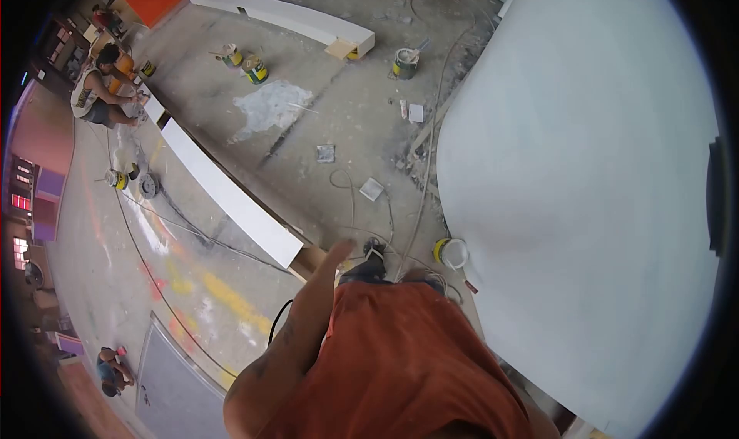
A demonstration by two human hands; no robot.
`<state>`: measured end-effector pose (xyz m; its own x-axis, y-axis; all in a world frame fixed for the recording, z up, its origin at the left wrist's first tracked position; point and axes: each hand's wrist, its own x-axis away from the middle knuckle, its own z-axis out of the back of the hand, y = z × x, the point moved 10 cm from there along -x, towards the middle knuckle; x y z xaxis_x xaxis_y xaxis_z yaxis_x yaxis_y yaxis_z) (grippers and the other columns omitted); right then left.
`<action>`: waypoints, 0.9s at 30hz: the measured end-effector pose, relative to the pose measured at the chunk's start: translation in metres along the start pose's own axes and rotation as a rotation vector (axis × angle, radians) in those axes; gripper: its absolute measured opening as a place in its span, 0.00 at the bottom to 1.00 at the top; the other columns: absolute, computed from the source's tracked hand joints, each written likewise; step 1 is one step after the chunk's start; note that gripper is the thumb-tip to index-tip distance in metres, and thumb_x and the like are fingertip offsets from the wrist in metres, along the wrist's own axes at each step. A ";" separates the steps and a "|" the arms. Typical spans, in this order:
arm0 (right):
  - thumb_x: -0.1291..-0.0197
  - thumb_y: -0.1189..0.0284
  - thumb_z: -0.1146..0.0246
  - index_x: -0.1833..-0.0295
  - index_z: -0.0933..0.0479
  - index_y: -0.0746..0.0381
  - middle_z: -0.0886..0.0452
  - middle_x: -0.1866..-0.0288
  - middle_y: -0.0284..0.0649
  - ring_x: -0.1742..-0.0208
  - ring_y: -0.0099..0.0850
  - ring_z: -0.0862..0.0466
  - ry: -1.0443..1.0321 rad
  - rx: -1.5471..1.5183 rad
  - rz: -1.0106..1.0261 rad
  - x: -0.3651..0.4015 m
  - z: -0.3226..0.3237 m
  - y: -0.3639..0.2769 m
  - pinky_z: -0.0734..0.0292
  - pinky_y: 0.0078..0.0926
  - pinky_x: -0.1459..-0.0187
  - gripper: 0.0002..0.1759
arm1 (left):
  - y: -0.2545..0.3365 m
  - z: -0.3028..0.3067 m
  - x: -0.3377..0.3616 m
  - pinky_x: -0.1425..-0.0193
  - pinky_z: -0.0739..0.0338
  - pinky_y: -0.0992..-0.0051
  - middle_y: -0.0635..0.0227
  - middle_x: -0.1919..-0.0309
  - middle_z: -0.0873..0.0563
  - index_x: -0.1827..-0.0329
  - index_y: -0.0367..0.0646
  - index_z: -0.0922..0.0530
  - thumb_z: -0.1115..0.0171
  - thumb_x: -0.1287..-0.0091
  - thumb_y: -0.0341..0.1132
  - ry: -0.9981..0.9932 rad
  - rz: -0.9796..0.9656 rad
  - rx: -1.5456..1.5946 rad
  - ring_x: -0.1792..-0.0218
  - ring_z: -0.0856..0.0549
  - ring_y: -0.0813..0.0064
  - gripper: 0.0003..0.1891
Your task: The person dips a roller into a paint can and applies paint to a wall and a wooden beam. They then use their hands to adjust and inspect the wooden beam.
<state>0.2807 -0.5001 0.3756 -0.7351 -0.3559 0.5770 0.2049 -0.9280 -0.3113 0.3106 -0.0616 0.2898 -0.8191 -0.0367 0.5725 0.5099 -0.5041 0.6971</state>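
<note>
My left hand [341, 252] hangs in front of my body, smeared by motion, near the end of a long white curved beam [231, 185]. Nothing can be made out in it. Of my right hand [416, 274] only a blurred part shows, just past the hem of my orange shirt; its fingers are hidden. A paint can [452, 253] with a white inside stands on the floor to the right of that hand, at the foot of a large pale curved panel [577, 177]. A small reddish-brown object [471, 287] lies beside the can.
Cables [422, 216] trail across the floor by my feet. Another white beam [285, 17] lies farther off, with several paint buckets [406, 63] around. One person [100, 92] crouches at the beam's far end; another person [113, 371] squats at lower left by a grey panel [173, 385].
</note>
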 end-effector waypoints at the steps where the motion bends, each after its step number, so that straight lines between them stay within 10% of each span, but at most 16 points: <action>1: 0.32 0.61 0.41 0.42 0.18 0.64 0.13 0.52 0.52 0.51 0.50 0.13 0.043 0.019 0.001 -0.022 0.020 0.002 0.19 0.43 0.49 0.21 | 0.032 0.031 -0.014 0.60 0.20 0.65 0.57 0.65 0.11 0.54 0.37 0.15 0.40 0.29 0.54 0.089 -0.002 0.066 0.65 0.13 0.66 0.24; 2: 0.32 0.62 0.41 0.42 0.18 0.64 0.13 0.52 0.53 0.51 0.50 0.13 0.095 0.033 0.003 -0.082 -0.032 0.064 0.19 0.43 0.49 0.21 | 0.069 0.062 -0.024 0.61 0.20 0.68 0.60 0.65 0.11 0.54 0.37 0.15 0.40 0.29 0.52 0.181 -0.010 0.123 0.66 0.14 0.69 0.23; 4: 0.36 0.61 0.41 0.55 0.15 0.66 0.13 0.58 0.52 0.56 0.44 0.13 0.197 -0.839 -0.285 -0.104 0.065 0.032 0.22 0.38 0.52 0.19 | 0.112 0.087 -0.046 0.61 0.21 0.69 0.62 0.66 0.11 0.55 0.37 0.15 0.40 0.28 0.50 0.168 0.000 0.268 0.66 0.14 0.72 0.21; 9: 0.32 0.63 0.42 0.51 0.15 0.66 0.13 0.60 0.42 0.60 0.30 0.15 0.215 -0.773 -0.146 -0.200 0.155 -0.004 0.20 0.28 0.56 0.18 | 0.134 0.116 -0.110 0.62 0.21 0.71 0.65 0.65 0.11 0.53 0.38 0.15 0.39 0.28 0.48 0.148 -0.043 0.311 0.66 0.15 0.76 0.19; 14: 0.35 0.59 0.38 0.53 0.15 0.65 0.11 0.61 0.45 0.63 0.33 0.14 0.128 -0.879 -0.117 -0.295 0.145 0.033 0.21 0.34 0.59 0.20 | 0.019 0.079 -0.114 0.56 0.19 0.69 0.62 0.60 0.10 0.50 0.37 0.15 0.40 0.28 0.48 0.050 0.134 0.241 0.61 0.12 0.71 0.21; 15: 0.35 0.59 0.38 0.53 0.15 0.65 0.11 0.61 0.45 0.63 0.33 0.14 0.108 -0.878 -0.114 -0.313 0.158 0.047 0.21 0.34 0.59 0.20 | 0.018 0.100 -0.099 0.51 0.19 0.65 0.58 0.57 0.09 0.48 0.38 0.15 0.42 0.28 0.49 0.306 -0.131 -0.130 0.54 0.11 0.64 0.22; 17: 0.35 0.60 0.38 0.53 0.14 0.65 0.12 0.61 0.44 0.65 0.32 0.14 -0.265 -0.652 -0.095 -0.335 0.140 0.049 0.20 0.34 0.65 0.19 | -0.013 0.073 -0.075 0.47 0.19 0.63 0.56 0.54 0.09 0.46 0.40 0.14 0.43 0.30 0.50 -0.077 0.254 -0.398 0.51 0.11 0.61 0.23; 19: 0.34 0.62 0.39 0.51 0.15 0.65 0.12 0.60 0.43 0.67 0.32 0.14 -0.363 -0.505 -0.074 -0.373 0.178 0.044 0.19 0.34 0.69 0.18 | 0.003 0.071 -0.069 0.47 0.19 0.63 0.56 0.54 0.09 0.46 0.40 0.14 0.42 0.30 0.50 -0.057 0.263 -0.359 0.51 0.11 0.61 0.23; 21: 0.34 0.62 0.40 0.50 0.16 0.64 0.13 0.59 0.41 0.67 0.33 0.13 -0.333 -0.171 0.425 -0.403 0.197 0.024 0.17 0.36 0.68 0.18 | 0.013 0.062 -0.066 0.47 0.19 0.63 0.56 0.54 0.09 0.47 0.40 0.14 0.42 0.30 0.50 -0.056 0.301 -0.275 0.51 0.11 0.61 0.23; 23: 0.35 0.63 0.39 0.46 0.20 0.61 0.14 0.59 0.39 0.63 0.32 0.14 -0.548 -0.824 -0.349 -0.420 0.235 0.042 0.16 0.36 0.61 0.17 | 0.025 0.047 -0.079 0.47 0.19 0.63 0.56 0.55 0.09 0.47 0.40 0.14 0.42 0.31 0.50 -0.019 0.368 -0.152 0.51 0.11 0.60 0.23; 27: 0.35 0.63 0.38 0.42 0.22 0.61 0.16 0.55 0.41 0.55 0.33 0.16 -0.422 -0.871 -0.340 -0.507 0.331 0.013 0.19 0.37 0.54 0.19 | 0.068 0.039 -0.124 0.47 0.19 0.64 0.55 0.55 0.09 0.48 0.40 0.14 0.42 0.32 0.49 0.183 0.480 0.108 0.51 0.11 0.60 0.23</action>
<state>0.8699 -0.3687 0.3287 -0.3451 -0.2550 0.9033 -0.6358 -0.6444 -0.4248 0.4570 -0.0579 0.2829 -0.5142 -0.3965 0.7605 0.8554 -0.3023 0.4207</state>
